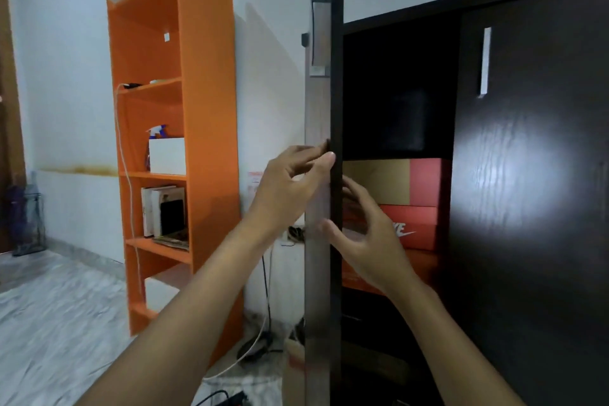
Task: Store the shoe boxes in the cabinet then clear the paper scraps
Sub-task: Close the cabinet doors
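Shoe boxes [418,188] sit stacked in the cabinet [527,208], centre right. The left hand [296,184] pinches the door [336,92] edge; the right hand [372,237] is spread, empty.

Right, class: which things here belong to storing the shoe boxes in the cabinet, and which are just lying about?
Job in hand: shoe boxes, cabinet, door, left hand pinching the door's edge, right hand beside it.
Lying about: orange shelf, spray bottle, books.
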A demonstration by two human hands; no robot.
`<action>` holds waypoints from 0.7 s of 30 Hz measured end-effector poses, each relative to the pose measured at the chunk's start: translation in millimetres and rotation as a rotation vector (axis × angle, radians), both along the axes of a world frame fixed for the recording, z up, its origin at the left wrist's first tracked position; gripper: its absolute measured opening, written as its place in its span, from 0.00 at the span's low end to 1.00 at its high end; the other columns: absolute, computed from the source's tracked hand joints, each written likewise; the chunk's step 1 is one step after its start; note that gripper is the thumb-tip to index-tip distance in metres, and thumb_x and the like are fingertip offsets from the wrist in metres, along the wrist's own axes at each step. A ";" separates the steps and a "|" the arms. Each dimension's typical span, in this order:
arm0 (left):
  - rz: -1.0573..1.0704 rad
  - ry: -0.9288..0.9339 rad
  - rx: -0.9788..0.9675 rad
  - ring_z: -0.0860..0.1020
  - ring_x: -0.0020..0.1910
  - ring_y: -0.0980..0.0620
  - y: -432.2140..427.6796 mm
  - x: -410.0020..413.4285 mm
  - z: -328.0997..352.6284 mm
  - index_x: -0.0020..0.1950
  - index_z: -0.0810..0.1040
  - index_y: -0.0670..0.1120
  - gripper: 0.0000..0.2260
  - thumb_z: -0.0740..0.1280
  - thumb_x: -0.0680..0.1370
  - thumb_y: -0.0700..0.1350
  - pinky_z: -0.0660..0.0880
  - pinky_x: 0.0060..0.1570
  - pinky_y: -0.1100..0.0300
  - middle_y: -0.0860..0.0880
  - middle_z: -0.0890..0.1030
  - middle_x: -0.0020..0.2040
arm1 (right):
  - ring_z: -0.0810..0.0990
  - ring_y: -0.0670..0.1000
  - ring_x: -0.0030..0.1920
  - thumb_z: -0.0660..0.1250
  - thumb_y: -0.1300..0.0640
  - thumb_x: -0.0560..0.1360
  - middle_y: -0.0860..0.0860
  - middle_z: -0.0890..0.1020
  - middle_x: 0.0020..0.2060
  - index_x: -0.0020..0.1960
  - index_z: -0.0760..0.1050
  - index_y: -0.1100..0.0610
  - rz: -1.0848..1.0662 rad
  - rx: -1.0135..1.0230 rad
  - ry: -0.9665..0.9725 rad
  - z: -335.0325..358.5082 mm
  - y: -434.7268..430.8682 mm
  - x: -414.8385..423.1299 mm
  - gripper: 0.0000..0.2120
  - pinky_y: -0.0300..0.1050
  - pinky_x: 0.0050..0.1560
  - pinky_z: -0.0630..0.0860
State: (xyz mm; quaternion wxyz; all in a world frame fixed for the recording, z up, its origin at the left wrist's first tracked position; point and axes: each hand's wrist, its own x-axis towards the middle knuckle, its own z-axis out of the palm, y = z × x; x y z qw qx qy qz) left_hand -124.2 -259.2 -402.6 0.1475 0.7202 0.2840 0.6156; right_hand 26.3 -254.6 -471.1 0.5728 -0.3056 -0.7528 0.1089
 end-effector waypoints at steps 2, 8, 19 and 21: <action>-0.017 0.043 0.048 0.77 0.60 0.54 9.3 22.8 -2.1 0.64 0.79 0.50 0.14 0.65 0.79 0.50 0.77 0.58 0.62 0.50 0.78 0.60 | 0.70 0.38 0.68 0.71 0.51 0.76 0.38 0.72 0.69 0.76 0.59 0.41 -0.080 0.027 -0.001 -5.6 -0.5 22.1 0.34 0.43 0.66 0.74; -0.006 0.214 0.059 0.61 0.73 0.56 46.3 71.1 -7.0 0.72 0.69 0.56 0.20 0.65 0.80 0.48 0.63 0.63 0.76 0.52 0.62 0.74 | 0.70 0.30 0.63 0.68 0.56 0.79 0.36 0.71 0.67 0.77 0.56 0.41 -0.319 0.144 -0.006 -20.0 8.3 73.4 0.33 0.25 0.60 0.67; 0.073 0.387 0.145 0.50 0.78 0.48 108.8 121.4 -17.0 0.76 0.57 0.62 0.30 0.68 0.78 0.51 0.56 0.70 0.57 0.54 0.43 0.77 | 0.66 0.39 0.72 0.64 0.49 0.81 0.41 0.71 0.71 0.77 0.60 0.40 -0.679 0.123 -0.010 -24.4 44.9 119.3 0.26 0.46 0.71 0.69; 0.112 0.401 0.178 0.50 0.78 0.46 117.4 126.1 -17.8 0.77 0.57 0.62 0.31 0.68 0.78 0.51 0.60 0.73 0.44 0.53 0.44 0.77 | 0.61 0.42 0.75 0.63 0.46 0.81 0.42 0.66 0.74 0.76 0.59 0.37 -0.823 0.118 -0.044 -21.6 48.6 121.8 0.26 0.48 0.69 0.69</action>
